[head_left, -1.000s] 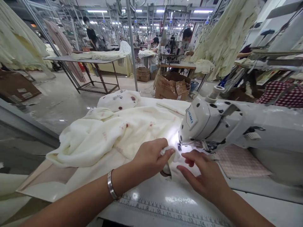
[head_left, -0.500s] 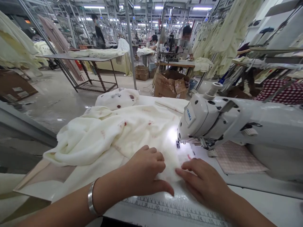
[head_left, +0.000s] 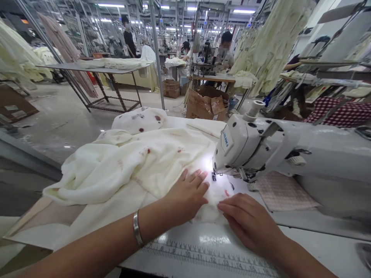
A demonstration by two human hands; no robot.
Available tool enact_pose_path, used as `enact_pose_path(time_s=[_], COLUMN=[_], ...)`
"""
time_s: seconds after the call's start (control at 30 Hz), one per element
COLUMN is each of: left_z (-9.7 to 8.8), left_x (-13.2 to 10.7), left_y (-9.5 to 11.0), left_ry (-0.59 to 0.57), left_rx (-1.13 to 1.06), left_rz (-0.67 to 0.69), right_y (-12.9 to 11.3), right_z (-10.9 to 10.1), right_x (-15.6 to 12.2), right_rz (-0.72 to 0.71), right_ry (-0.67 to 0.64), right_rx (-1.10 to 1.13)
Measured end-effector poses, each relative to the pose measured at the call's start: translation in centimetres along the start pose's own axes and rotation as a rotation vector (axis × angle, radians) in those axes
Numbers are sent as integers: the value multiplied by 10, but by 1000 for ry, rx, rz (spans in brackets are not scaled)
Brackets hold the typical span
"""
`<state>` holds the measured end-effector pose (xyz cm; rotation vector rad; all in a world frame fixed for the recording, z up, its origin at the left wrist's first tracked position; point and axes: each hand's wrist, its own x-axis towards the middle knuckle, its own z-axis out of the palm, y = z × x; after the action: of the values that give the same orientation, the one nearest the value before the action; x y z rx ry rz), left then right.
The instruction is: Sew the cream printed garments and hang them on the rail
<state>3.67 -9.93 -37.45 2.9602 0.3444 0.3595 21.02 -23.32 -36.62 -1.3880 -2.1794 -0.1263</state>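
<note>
"What's on the white desk?"
"A pale cloth, from the left edge to the middle, and a sewing machine toward the right edge."
"And the hands?"
"The left hand has a wide grip, flat on the cloth. The right hand touches it too, but I can't tell if its grip pinches."
"What step is this?"
"Smoothing, I think. Next, the cloth needs holding flat and straight."
</note>
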Motion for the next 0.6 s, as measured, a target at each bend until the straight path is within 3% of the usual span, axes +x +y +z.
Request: enact_pose_path(time_s=[0.2,0.47,0.6], left_z=[-19,-19,-21], left_x=[-6,-6,-5], left_y=[20,9,11], left_ry=[-18,10,-16], left_rx=[-110,-427,-403], left_rz=[146,26,-51], right_y=[0,-3,-6], right_z=[0,9,11], right_x=[-2,6,10], right_rz=[98,121,53], right_ry=[-56,-27,35], right_rx=[-18,-84,-77])
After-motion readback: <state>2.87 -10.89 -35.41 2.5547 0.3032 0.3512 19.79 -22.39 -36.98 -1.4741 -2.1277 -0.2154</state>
